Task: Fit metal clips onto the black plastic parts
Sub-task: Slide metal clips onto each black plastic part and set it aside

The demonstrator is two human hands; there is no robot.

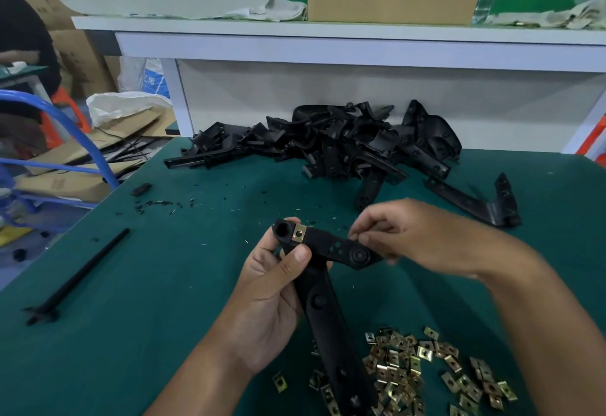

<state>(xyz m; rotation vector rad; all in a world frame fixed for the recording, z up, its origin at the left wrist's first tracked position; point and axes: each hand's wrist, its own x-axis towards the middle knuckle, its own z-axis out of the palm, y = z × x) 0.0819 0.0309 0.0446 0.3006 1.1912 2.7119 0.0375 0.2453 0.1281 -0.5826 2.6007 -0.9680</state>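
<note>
Green mat [170, 284]: left hand [272, 297] grips part [323, 284].

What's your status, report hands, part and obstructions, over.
Left hand grips black part, one clip fitted near its top. Right hand pinches at part's far end, blurred. Loose clips near right; nothing blocking.
</note>
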